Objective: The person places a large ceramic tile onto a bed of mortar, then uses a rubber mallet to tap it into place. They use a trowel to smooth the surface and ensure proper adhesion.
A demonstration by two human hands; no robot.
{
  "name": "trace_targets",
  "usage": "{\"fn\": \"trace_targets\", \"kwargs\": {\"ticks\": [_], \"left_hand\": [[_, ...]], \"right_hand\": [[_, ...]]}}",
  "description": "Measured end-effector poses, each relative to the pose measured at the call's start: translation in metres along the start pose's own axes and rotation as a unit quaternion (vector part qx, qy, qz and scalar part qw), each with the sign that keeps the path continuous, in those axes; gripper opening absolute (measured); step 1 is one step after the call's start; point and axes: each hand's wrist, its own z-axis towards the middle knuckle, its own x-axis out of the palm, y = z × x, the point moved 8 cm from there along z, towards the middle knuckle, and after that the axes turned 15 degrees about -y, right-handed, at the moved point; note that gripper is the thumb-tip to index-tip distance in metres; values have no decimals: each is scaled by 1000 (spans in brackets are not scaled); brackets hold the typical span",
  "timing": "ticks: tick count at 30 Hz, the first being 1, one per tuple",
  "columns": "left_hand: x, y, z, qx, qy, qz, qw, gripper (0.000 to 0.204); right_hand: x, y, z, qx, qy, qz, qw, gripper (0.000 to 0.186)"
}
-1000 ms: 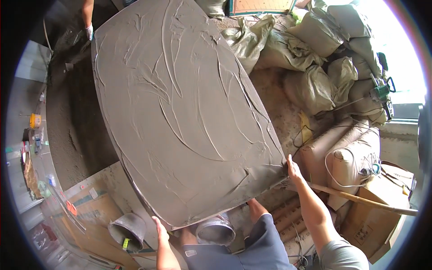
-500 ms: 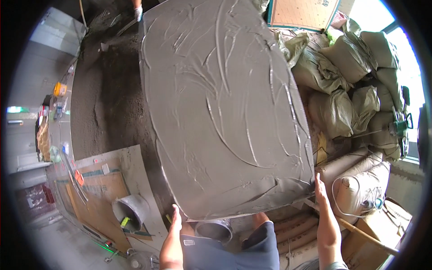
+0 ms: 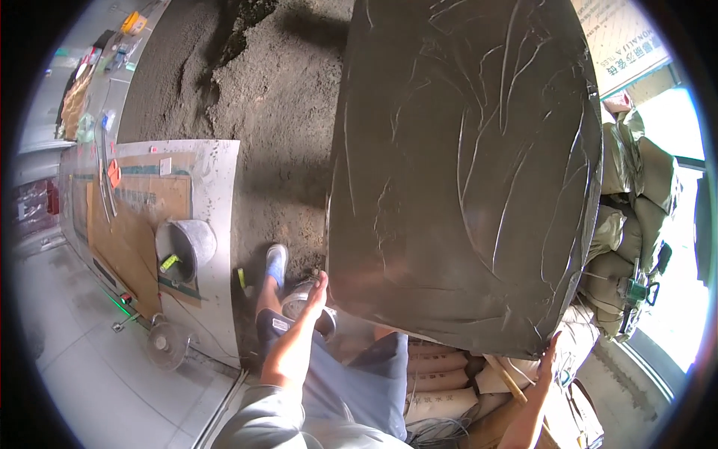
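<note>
At the left of the frame a cardboard-covered panel (image 3: 161,217) lay on the floor with a grey bucket (image 3: 185,245) on it, and the person's blue shoe (image 3: 276,263) stood on the dark mortar bed (image 3: 254,97) just right of it. The left hand (image 3: 318,290), fingers pressed together and flat, bore against the lower left edge of the big grey mortar-smeared board (image 3: 464,172), which filled the centre and upper right, its long axis running up the frame. The right hand (image 3: 548,353) gripped the board's lower right corner, stacked sacks (image 3: 636,194) lying beyond; both hands sat equally near.
</note>
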Motion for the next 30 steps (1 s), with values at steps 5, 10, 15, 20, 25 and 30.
{"fn": "trace_targets", "kwargs": {"ticks": [5,10,15,20,25,30], "left_hand": [[28,8,-11,42,-40,2,998,105],[42,8,-23,67,-34,24,997,100],[55,19,-53,36,34,-16,999,97],[50,16,-40,49,12,16,999,98],[63,5,-49,38,35,-19,998,94],[80,-1,-69,37,21,1,999,92]], "right_hand": [[-40,34,-32,83,-58,-61,993,92],[-70,36,-31,22,-31,20,999,87],[-79,68,-26,-42,-27,-53,997,74],[-65,48,-14,36,-3,-2,999,75],[-72,61,-18,8,-7,19,1000,85],[-97,85,-2,-47,-29,-2,998,90]]}}
